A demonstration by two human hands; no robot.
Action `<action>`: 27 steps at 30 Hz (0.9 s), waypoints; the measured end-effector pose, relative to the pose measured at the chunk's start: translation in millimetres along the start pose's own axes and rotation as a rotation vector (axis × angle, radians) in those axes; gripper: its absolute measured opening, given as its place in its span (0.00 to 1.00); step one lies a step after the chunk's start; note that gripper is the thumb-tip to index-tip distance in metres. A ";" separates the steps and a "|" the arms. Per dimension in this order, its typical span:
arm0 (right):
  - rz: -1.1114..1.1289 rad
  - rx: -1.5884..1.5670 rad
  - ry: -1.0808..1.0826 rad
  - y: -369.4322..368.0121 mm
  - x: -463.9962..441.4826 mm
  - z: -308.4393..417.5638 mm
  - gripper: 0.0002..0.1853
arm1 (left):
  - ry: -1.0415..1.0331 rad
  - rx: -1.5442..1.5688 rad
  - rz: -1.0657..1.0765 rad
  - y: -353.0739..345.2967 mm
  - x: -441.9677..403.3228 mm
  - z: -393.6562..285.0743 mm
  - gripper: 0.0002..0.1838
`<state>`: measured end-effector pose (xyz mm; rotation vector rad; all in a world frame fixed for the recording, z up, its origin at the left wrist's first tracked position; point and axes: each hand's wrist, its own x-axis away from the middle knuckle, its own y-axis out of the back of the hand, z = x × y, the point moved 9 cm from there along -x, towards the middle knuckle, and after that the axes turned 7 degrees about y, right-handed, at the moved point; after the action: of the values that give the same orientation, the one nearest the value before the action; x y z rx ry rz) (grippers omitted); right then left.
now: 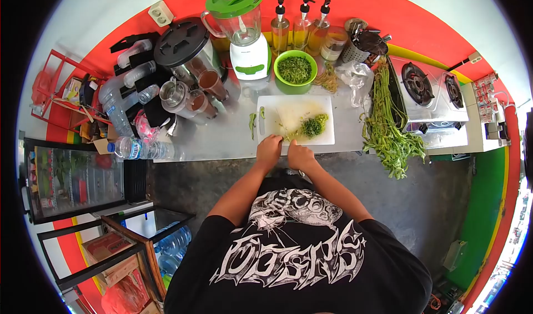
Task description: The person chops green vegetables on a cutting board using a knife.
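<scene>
A white cutting board (323, 103) lies near the front edge of the metal counter, bearing a pile of finely chopped greens (313, 126). At the board's front edge my left hand (270, 151) is closed, its fingertips by a few green bits. Close to its right, my right hand (301, 157) is also closed, with the index finger pointing forward onto the board. What either hand grips is too small or hidden to make out. Behind the board stands a green bowl (296, 86) filled with chopped greens (294, 69). A few green pieces (252, 125) lie left of the board.
Long leafy stalks (383, 114) overhang the counter edge at right, beside a gas stove (433, 94). A blender (250, 58), pump bottles (280, 31) and a clear plastic bag (355, 79) stand behind. Plastic bottles (136, 148) and brown-filled cups (212, 83) crowd the left.
</scene>
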<state>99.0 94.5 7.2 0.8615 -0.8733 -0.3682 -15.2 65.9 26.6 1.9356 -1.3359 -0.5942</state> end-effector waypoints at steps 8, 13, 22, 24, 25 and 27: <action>0.025 -0.037 -0.004 -4.0 -7.0 -3.5 0.20 | -0.067 -0.065 0.015 -5.0 1.6 -1.4 0.08; 0.017 -0.028 -0.022 -11.1 -4.6 -2.3 0.19 | -0.076 -0.029 0.008 -4.5 0.8 -2.4 0.07; 0.044 -0.091 -0.065 -12.2 -10.9 0.5 0.18 | -0.081 -0.039 0.023 -1.6 -0.7 -0.1 0.07; 0.056 -0.068 -0.043 -17.1 -13.8 -0.9 0.18 | -0.061 -0.016 0.028 -2.2 -0.2 1.1 0.07; 0.039 -0.101 -0.029 -13.3 -19.4 -1.1 0.18 | -0.042 0.027 0.013 0.9 -1.5 2.3 0.06; 0.013 -0.138 -0.019 -11.0 -24.0 -2.6 0.18 | -0.031 0.068 -0.002 1.1 -3.8 5.4 0.06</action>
<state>87.0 103.4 -14.7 0.7254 -0.8601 -0.4208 -21.1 67.6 23.9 1.9894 -1.3901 -0.5891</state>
